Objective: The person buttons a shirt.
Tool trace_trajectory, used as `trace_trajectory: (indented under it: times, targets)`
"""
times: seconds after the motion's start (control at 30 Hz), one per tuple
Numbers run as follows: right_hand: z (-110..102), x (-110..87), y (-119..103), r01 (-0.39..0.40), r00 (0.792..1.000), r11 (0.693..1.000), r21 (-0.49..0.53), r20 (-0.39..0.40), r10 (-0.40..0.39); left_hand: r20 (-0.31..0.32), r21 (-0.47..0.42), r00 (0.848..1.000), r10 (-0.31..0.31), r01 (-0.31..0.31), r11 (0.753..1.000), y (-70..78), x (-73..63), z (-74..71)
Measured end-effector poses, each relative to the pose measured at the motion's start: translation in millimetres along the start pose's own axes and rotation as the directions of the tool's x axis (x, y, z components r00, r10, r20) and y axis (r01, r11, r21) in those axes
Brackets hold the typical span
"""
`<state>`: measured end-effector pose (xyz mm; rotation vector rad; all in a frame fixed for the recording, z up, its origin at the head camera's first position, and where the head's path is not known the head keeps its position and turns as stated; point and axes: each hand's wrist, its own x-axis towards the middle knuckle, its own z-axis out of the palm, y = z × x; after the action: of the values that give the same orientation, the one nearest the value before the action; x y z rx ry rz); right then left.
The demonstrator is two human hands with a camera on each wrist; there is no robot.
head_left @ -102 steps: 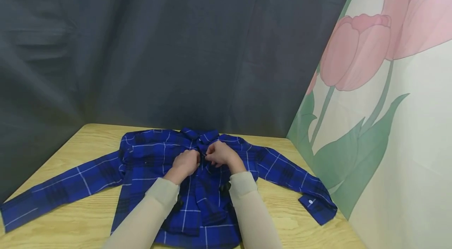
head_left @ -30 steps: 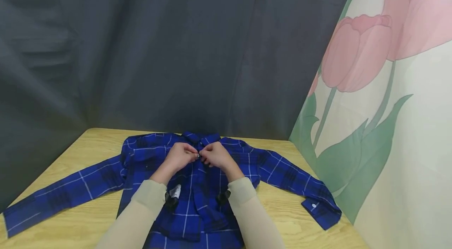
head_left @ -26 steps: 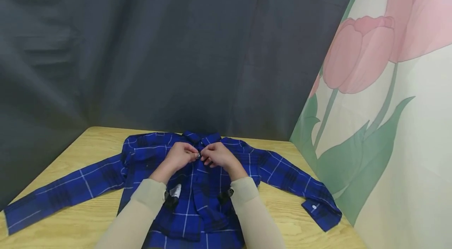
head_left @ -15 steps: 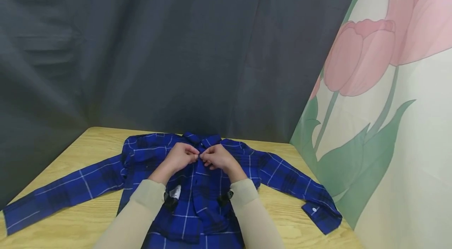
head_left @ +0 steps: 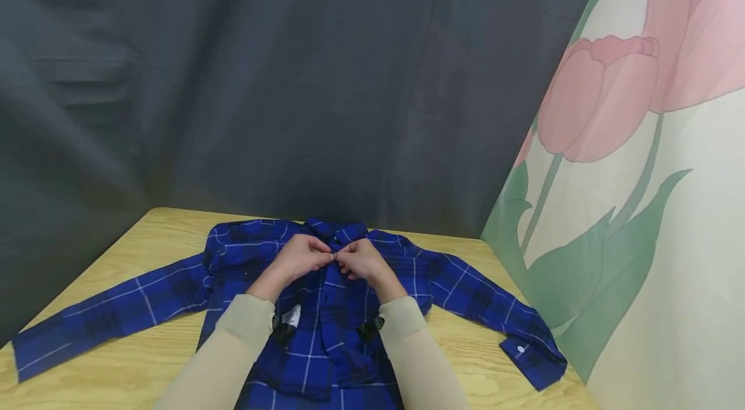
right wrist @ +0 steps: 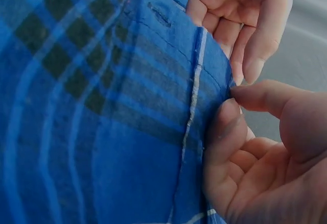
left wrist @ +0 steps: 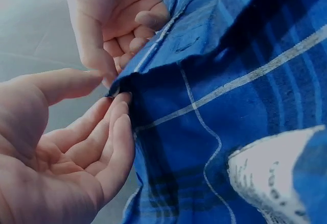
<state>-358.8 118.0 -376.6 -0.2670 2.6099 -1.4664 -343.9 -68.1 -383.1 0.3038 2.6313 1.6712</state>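
A blue plaid button-up shirt (head_left: 314,339) lies front up on the table, collar (head_left: 334,229) at the far side. Over its placket, just below the collar, my left hand (head_left: 302,258) and right hand (head_left: 362,260) meet at the fingertips. In the left wrist view, the left hand (left wrist: 66,147) pinches the placket's edge between thumb and fingers. Thumb and index finger of the right hand (right wrist: 271,147) pinch that same edge in the right wrist view. A stitched buttonhole (right wrist: 160,14) shows farther along the placket. Any button between the fingertips is hidden.
A white printed label (left wrist: 271,178) shows inside the shirt, beside the left wrist. The sleeves spread to both sides; the right one's folded cuff has a white button (head_left: 520,349). Behind the wooden table (head_left: 174,219) hangs a dark curtain (head_left: 291,86); a tulip-patterned wall (head_left: 628,203) stands right.
Over three seconds ago the hands were apart on the placket; the left hand has since moved up and turned, and the fingertips now meet. The label has come into sight.
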Motion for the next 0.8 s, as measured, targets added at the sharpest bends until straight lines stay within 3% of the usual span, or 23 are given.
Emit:
trace_trajectory:
  times: [0.2,0.33,0.57,0.73,0.8]
  targets:
    - [2.0,-1.1,-4.0,-0.045,0.999,0.997,0.067,0.003,0.045,-0.059,0.182,0.998,0.005,0.006,0.983,4.3,-0.9,4.7]
    - [-0.2,-1.4,-3.0,-0.04,0.999,0.999,0.036,0.013,0.039,-0.081,0.247,0.997,-0.003,0.023,0.969,2.4,3.5,11.6]
    - [-4.4,-3.4,-0.9,-0.015,0.995,0.993,-0.119,-0.104,0.003,-0.081,0.262,0.996,-0.047,0.067,0.963,-5.6,3.7,15.6]
    - [-2.9,-4.8,-2.8,-0.034,0.998,0.962,-0.27,-0.052,0.02,-0.008,0.241,0.999,-0.045,0.046,0.97,-7.6,2.7,17.6]
    - [0.1,9.1,13.8,-0.013,0.999,0.937,-0.349,-0.039,0.0,0.029,0.222,1.0,-0.011,0.004,0.975,-7.0,2.6,17.8]
